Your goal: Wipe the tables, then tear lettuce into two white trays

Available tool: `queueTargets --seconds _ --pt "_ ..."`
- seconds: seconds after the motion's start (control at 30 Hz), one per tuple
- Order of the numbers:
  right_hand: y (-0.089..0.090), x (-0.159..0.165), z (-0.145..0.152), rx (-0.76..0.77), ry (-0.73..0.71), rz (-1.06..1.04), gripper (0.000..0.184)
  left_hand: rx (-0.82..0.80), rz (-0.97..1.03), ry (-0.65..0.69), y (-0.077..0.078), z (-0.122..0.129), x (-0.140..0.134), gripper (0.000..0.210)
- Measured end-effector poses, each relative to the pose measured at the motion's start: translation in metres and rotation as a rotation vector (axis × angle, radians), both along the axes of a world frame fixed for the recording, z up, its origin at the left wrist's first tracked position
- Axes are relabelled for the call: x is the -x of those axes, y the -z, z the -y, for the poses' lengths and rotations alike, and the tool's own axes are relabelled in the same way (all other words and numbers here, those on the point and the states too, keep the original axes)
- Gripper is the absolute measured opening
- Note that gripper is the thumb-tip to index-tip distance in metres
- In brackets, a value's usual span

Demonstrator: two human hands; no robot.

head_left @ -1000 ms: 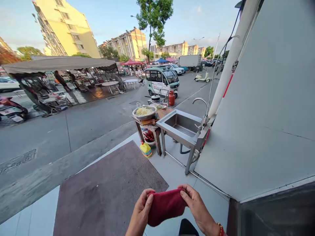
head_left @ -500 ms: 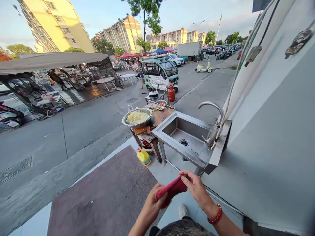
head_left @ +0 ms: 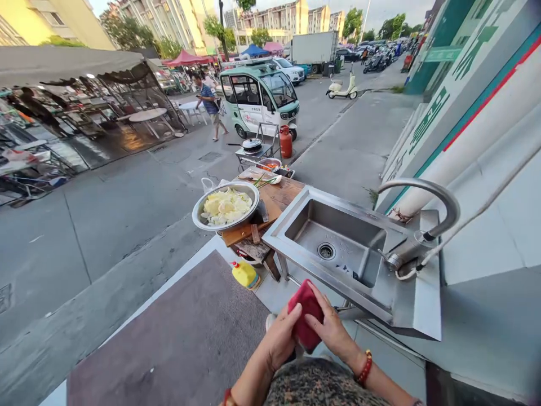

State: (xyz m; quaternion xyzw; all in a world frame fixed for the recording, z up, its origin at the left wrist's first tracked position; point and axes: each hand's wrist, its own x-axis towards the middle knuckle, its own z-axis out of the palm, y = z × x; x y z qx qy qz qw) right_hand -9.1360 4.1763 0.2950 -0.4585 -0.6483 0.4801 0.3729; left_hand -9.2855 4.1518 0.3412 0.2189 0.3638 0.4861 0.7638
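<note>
Left grip and right grip pinched the red cloth from opposite sides, seemingly so it wouldn't sag.

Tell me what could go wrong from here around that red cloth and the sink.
The red cloth, held between the left hand and right hand before the sink, might drop if the fingers loosen. The metal bowl of pale sliced food seems to jut past the wooden table, so a knock could tip it. The yellow bottle, low beside the mat, might get kicked.
</note>
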Motion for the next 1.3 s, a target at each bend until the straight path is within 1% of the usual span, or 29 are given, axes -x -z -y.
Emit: queueTargets --seconds 0.03,0.1,0.17,0.23,0.3,0.37,0.43,0.47,0.53,0.6,0.67,0.8,0.87,0.93,1.0,1.1,1.17,1.23,1.3 --pt "0.005 0.013 -0.010 0.012 0.080 -0.001 0.054 -0.042 0.011 0.080 0.002 -0.013 0.011 0.052" --pt "0.012 0.024 -0.033 0.003 0.168 0.047 0.042 -0.116 -0.027 0.223 0.004 -0.038 0.038 0.060" --pt "0.020 0.013 -0.058 -0.060 0.235 0.161 0.040 -0.133 -0.114 0.278 0.004 -0.060 0.068 0.065" --pt "0.033 -0.016 -0.079 -0.118 0.370 0.306 0.043 -0.109 -0.192 0.262 0.004 -0.079 0.095 0.068" --pt "0.052 -0.052 -0.089 -0.139 0.499 0.452 0.047 -0.085 -0.234 0.226 0.003 -0.093 0.118 0.068" --pt "0.075 -0.078 -0.086 -0.132 0.518 0.631 0.048 -0.067 -0.241 0.204 0.005 -0.103 0.135 0.064" --pt "0.096 -0.083 -0.077 -0.131 0.514 0.800 0.048 -0.032 -0.237 0.195 0.009 -0.112 0.149 0.061" --pt "0.105 -0.077 -0.074 -0.137 0.515 0.863 0.048 -0.008 -0.239 0.190 0.011 -0.116 0.154 0.061" --pt "0.115 -0.049 -0.077 -0.163 0.497 0.930 0.049 0.044 -0.257 0.175 0.017 -0.126 0.162 0.063" --pt "0.116 -0.010 -0.097 -0.203 0.397 0.925 0.048 0.083 -0.283 0.154 0.021 -0.136 0.166 0.065" --pt "0.108 0.035 -0.131 -0.266 0.234 0.883 0.048 0.098 -0.305 0.123 0.023 -0.147 0.165 0.065" --pt "0.080 0.124 -0.216 -0.399 -0.126 0.768 0.048 0.107 -0.341 0.009 0.026 -0.168 0.152 0.065" --pt "0.072 0.155 -0.248 -0.418 -0.252 0.724 0.045 0.148 -0.376 -0.047 0.030 -0.178 0.144 0.069" --pt "0.069 0.166 -0.265 -0.422 -0.330 0.692 0.040 0.193 -0.409 -0.090 0.036 -0.186 0.136 0.070" --pt "0.069 0.155 -0.264 -0.430 -0.390 0.645 0.037 0.214 -0.415 -0.108 0.043 -0.195 0.130 0.070" --pt "0.067 0.107 -0.239 -0.393 -0.430 0.547 0.039 0.247 -0.424 -0.091 0.051 -0.212 0.123 0.073" --pt "0.063 0.068 -0.217 -0.303 -0.424 0.468 0.039 0.257 -0.463 -0.091 0.056 -0.226 0.119 0.074" --pt "0.060 0.030 -0.200 -0.185 -0.386 0.366 0.036 0.231 -0.526 -0.117 0.061 -0.241 0.115 0.071" --pt "0.060 0.000 -0.195 -0.052 -0.282 0.251 0.030 0.179 -0.623 -0.144 0.067 -0.257 0.112 0.065"
